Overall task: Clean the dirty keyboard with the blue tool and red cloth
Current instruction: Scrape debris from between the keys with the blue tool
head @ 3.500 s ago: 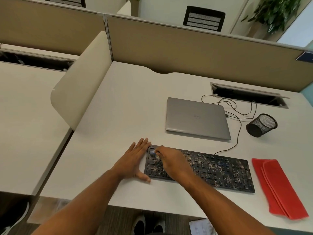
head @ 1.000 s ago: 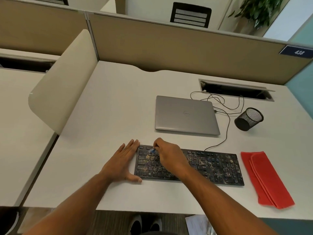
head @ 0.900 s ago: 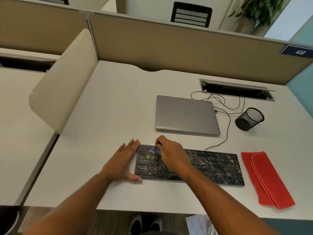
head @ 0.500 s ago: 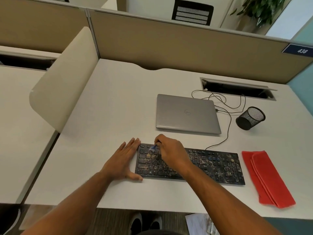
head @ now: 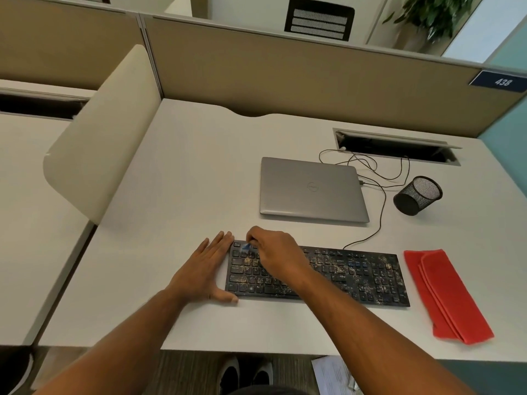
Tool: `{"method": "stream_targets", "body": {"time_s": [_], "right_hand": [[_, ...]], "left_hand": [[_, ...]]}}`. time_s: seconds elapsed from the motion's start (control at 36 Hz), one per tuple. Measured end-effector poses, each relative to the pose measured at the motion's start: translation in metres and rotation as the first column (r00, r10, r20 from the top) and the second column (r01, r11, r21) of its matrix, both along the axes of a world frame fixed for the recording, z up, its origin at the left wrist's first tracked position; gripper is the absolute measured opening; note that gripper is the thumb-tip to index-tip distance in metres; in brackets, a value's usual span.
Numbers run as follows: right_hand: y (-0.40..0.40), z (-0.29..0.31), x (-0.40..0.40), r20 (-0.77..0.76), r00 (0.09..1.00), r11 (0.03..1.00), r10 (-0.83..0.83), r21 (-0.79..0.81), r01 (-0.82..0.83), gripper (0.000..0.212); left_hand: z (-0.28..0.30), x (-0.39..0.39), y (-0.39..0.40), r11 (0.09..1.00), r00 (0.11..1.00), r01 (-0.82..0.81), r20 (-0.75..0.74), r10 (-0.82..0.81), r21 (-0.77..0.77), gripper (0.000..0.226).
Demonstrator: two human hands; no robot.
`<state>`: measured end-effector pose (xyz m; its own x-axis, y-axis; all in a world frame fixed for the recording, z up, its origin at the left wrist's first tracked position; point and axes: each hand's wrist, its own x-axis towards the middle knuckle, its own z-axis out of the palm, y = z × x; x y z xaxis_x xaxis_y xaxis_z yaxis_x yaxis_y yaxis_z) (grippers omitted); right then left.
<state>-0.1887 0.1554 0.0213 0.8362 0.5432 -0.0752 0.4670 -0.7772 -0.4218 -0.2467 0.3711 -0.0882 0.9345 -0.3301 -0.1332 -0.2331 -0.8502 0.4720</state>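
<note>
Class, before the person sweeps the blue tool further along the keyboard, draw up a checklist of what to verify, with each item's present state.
1. Left hand braces the keyboard at its left end: ok.
2. Right hand pinches the blue tool: ok.
3. Tool tip on the keys: cannot tell.
4. Keys free of crumbs: not ok.
5. Red cloth lies folded beside the keyboard's right end: ok.

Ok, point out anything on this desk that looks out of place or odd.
The keyboard is speckled with pale crumbs over most of its keys. The mesh pen cup lies tipped on its side near the laptop. The red cloth lies folded to the right of the keyboard, untouched.
</note>
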Motion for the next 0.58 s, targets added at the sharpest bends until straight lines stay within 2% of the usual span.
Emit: {"method": "stream_targets", "body": {"time_s": [0.17, 0.33, 0.47, 0.58], "right_hand": [[-0.015, 0.003, 0.008, 0.109, 0.994, 0.987, 0.011, -0.162, 0.007, 0.017], [-0.009, 0.008, 0.011, 0.099, 0.993, 0.997, -0.068, -0.038, 0.072, 0.012], [-0.004, 0.001, 0.004, 0.098, 0.995, 0.995, -0.014, -0.101, 0.024, 0.019], [-0.007, 0.004, 0.002, 0.011, 1.000, 0.998, -0.012, -0.065, 0.013, 0.011]], "left_hand": [[0.001, 0.000, 0.000, 1.000, 1.000, 0.000, -0.004, 0.000, 0.000, 0.149], [0.001, 0.000, 0.000, 1.000, 1.000, -0.003, 0.003, 0.003, -0.011, 0.148], [0.002, -0.001, 0.000, 1.000, 1.000, 0.000, 0.000, 0.000, -0.007, 0.148], [0.003, -0.001, -0.001, 1.000, 1.000, -0.001, -0.005, 0.001, -0.004, 0.148]]}}
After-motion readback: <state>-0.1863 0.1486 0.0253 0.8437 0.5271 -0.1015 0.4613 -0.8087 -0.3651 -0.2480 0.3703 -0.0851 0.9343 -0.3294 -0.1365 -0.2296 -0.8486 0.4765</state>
